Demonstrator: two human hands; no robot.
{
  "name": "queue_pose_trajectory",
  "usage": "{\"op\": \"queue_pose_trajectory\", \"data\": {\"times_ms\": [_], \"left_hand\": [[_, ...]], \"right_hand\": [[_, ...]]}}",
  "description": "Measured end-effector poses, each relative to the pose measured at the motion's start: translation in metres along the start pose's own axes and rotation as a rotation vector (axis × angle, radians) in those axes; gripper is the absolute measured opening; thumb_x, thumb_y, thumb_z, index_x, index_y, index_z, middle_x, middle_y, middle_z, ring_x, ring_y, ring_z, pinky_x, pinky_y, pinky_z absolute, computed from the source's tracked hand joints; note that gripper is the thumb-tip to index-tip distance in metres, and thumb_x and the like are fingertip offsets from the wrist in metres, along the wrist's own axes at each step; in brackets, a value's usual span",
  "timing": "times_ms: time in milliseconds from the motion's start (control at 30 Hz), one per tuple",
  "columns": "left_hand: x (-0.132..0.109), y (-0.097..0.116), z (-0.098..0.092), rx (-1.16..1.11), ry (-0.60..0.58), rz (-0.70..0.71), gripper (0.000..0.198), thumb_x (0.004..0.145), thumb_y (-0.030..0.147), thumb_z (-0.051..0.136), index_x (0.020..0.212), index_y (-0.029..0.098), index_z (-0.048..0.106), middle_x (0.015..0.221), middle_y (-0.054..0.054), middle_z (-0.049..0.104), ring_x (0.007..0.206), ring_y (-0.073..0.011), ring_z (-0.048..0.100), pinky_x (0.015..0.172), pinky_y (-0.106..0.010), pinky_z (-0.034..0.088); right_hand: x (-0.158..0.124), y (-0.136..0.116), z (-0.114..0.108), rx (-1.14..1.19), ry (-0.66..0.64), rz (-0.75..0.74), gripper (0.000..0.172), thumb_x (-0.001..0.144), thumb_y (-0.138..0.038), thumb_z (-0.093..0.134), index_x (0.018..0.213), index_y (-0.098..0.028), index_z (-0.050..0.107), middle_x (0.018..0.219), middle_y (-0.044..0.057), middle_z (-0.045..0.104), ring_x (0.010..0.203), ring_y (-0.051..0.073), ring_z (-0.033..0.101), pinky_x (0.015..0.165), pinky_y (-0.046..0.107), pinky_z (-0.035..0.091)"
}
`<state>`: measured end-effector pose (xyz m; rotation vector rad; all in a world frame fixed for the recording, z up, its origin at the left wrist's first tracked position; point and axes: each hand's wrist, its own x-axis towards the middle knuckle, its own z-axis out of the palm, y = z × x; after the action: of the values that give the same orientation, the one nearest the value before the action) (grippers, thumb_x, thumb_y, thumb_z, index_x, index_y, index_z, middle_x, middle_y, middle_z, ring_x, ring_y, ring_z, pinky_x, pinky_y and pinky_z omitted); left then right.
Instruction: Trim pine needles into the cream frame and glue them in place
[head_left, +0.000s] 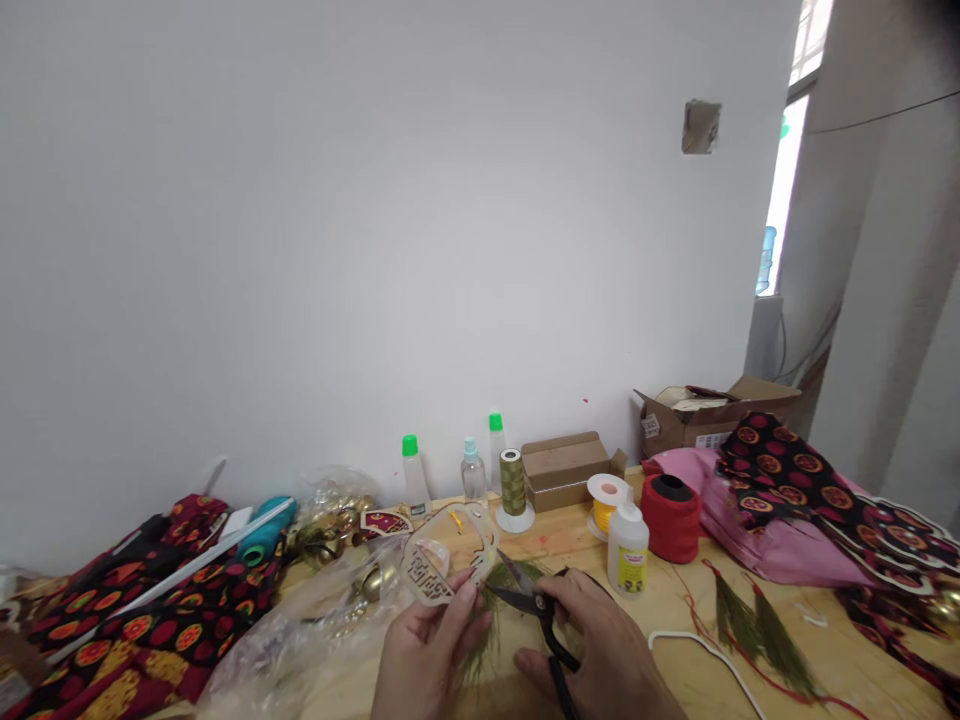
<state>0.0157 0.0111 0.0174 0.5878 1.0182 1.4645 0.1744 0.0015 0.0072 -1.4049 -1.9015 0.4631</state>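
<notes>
Daylight glares white through a window (784,195) at right as soft, even light spreads across the wall (420,220); dark blur clouds the frame's upper right corner, edges stretched.

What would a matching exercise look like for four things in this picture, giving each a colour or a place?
1. Scissors
2. Pale openwork piece
3. Two tassels
4. Larger open carton

A. Green
B. In the left hand
C. Brown
D. In the right hand

Pairs: 1-D, 2-B, 3-A, 4-C.
</notes>
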Motion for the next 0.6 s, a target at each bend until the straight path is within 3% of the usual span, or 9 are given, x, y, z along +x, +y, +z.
{"op": "queue_pose_trajectory", "data": {"times_ms": [133,500,600], "left_hand": [[0.0024,-0.003,-0.0028,0.085,-0.052,0.016,0.027,0.043,0.025,0.078,0.066,0.012,0.07,0.056,0.0,0.07,0.052,-0.0076,0.06,0.055,-0.014,0.051],[-0.004,0.0047,0.005,0.149,0.046,0.066,0.028,0.036,0.024,0.079,0.06,0.012,0.069,0.055,0.001,0.07,0.047,-0.0069,0.058,0.049,-0.014,0.05],[-0.0034,0.0038,0.0039,0.155,0.055,0.09,0.025,0.039,0.023,0.079,0.06,0.013,0.069,0.055,0.002,0.07,0.047,-0.0069,0.057,0.05,-0.014,0.049]], "right_hand": [[0.0015,-0.0021,-0.0021,0.017,-0.004,0.057,0.034,0.058,-0.027,0.066,0.091,-0.02,0.063,0.076,0.004,0.059,0.07,0.021,0.054,0.062,0.03,0.041],[0.0004,0.004,0.0039,0.097,-0.026,0.106,0.034,0.056,-0.033,0.068,0.088,-0.022,0.067,0.067,0.003,0.059,0.062,0.019,0.051,0.055,0.026,0.038],[0.0007,0.0021,0.0031,0.124,-0.033,0.068,0.024,0.058,-0.035,0.067,0.078,-0.022,0.068,0.061,0.0,0.058,0.057,0.016,0.048,0.05,0.023,0.035]]}}
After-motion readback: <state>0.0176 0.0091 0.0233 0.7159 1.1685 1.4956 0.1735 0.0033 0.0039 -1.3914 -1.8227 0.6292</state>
